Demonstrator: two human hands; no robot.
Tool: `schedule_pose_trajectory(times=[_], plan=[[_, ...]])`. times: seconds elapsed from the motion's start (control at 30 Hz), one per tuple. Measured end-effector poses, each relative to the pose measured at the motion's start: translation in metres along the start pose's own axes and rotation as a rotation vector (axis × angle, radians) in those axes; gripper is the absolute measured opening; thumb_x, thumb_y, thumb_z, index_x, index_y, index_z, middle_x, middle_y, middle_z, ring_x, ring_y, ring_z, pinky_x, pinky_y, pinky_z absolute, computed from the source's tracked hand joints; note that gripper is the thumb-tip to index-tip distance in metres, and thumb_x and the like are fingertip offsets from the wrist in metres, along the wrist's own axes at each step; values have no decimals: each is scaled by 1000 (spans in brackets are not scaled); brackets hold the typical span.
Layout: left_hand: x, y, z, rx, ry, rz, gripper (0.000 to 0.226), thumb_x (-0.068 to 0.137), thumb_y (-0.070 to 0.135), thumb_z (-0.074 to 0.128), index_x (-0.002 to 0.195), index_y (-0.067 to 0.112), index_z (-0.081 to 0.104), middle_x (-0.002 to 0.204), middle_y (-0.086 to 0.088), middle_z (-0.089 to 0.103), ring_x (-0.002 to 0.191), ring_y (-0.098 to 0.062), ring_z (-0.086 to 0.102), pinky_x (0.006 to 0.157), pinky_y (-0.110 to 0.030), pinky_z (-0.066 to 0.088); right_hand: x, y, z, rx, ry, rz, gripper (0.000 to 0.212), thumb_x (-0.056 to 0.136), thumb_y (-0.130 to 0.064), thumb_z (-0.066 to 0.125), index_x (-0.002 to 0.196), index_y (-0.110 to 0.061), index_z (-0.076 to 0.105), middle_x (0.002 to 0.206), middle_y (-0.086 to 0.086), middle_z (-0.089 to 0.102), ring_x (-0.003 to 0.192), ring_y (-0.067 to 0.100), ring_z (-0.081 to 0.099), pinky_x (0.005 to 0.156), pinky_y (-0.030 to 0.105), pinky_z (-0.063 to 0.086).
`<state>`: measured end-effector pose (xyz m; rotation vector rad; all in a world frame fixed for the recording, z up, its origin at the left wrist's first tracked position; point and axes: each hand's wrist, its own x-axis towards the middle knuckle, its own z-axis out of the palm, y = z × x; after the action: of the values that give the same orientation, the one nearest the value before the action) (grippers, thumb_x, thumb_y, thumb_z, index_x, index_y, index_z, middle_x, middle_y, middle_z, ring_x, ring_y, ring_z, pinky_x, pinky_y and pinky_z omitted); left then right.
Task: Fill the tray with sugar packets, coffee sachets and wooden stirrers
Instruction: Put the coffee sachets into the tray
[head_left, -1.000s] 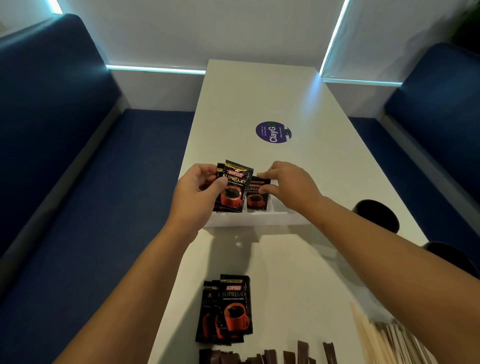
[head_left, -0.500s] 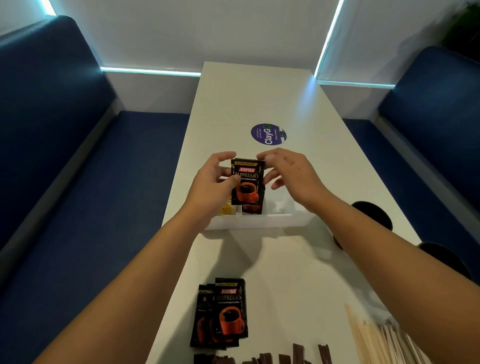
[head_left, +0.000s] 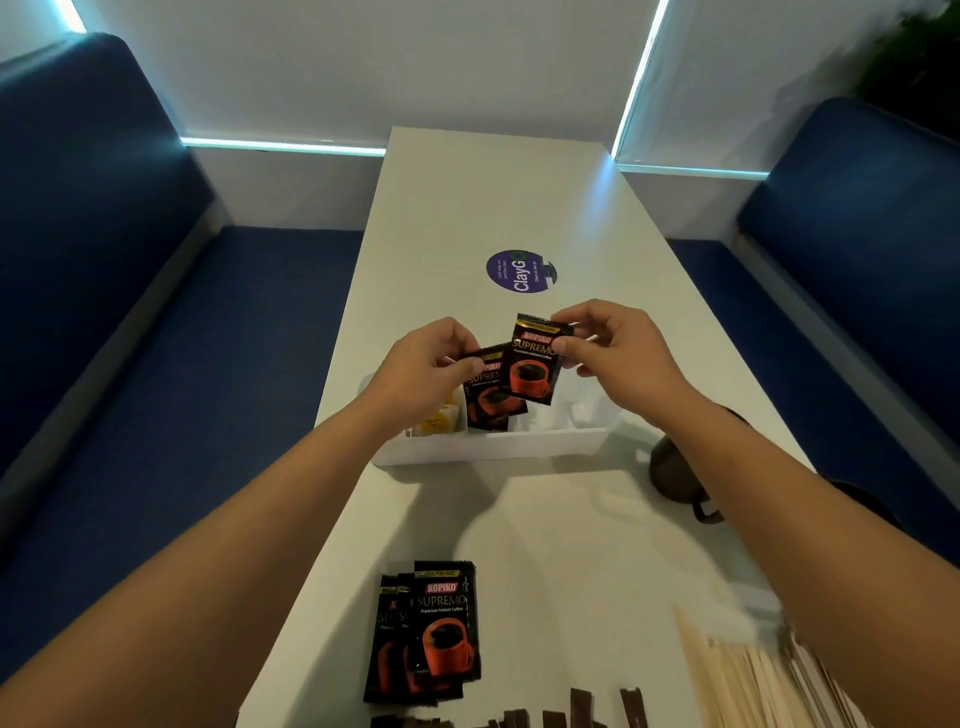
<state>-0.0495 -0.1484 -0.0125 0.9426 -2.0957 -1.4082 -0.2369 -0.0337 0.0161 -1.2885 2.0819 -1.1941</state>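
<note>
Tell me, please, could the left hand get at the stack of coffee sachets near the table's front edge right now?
Probably not yet: the left hand already pinches a coffee sachet over the tray. The stack itself lies uncovered on the table.

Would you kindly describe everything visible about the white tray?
The tray is a white, plastic-looking rectangle with low walls and dividers, resting on the table. Its left compartment holds yellow packets; the next holds coffee sachets; the right looks empty. Both hands hover above it, holding sachets.
</note>
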Motion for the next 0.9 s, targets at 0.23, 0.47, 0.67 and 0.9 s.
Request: schedule_pose_trajectory(times=[0.23, 0.47, 0.67, 0.9], plan=[[11, 7, -8, 282, -60, 134, 18, 96, 7, 54, 103, 21, 63, 104, 3, 67, 95, -16, 62, 81, -29, 55, -8, 10, -11, 28, 60, 27, 19, 90, -14, 65, 106, -23, 66, 100, 9, 68, 82, 22, 69, 72, 33, 58], [17, -1, 2, 521, -54, 184, 25, 96, 11, 53, 113, 20, 69, 111, -2, 67, 102, -18, 60, 83, -28, 50, -13, 8, -9, 85, 56, 34, 18, 89, -11, 66, 105, -20, 66, 97, 10, 68, 86, 28, 69, 76, 40, 59], [11, -18, 5, 691, 68, 318, 30, 98, 24, 54, 125, 30, 65, 106, 2, 61, 95, -18, 55, 76, -33, 48, -17, 8, 6, 34, 51, -34, 18, 85, -12, 70, 100, -23, 69, 88, 3, 70, 72, 15, 69, 74, 34, 59], [15, -28, -3, 577, 1, 284, 25, 96, 13, 57, 117, 14, 70, 100, -3, 61, 88, -19, 56, 74, -24, 44, -17, 8, 33, -123, -6, -163, 19, 84, -13, 70, 100, -24, 71, 83, -12, 65, 69, 6, 63, 68, 17, 49]])
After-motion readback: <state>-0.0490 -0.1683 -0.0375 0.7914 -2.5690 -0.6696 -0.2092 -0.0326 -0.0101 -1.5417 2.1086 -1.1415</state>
